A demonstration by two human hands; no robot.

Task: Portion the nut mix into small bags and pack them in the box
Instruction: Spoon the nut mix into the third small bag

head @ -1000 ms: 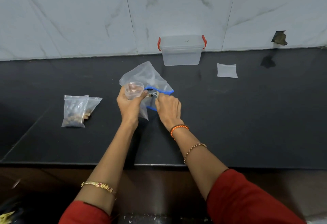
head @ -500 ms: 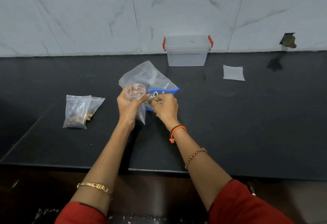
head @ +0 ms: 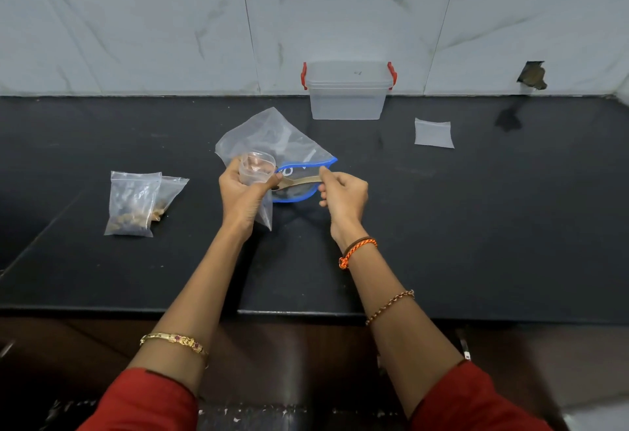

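On your tabletop (head: 476, 226), the big bag (head: 272, 137) lies at centre, with the box (head: 347, 100) behind it against the wall (head: 170, 22). Two filled bags (head: 136, 206) lie to your left, an empty one (head: 434, 133) right of the box.

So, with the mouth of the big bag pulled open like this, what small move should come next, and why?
Probably dip the small clear cup into the big zip bag. The left hand holds the cup at the blue-rimmed mouth, the right hand pulls the other edge wide, and the cup looks nearly empty. An empty small bag waits on the counter.
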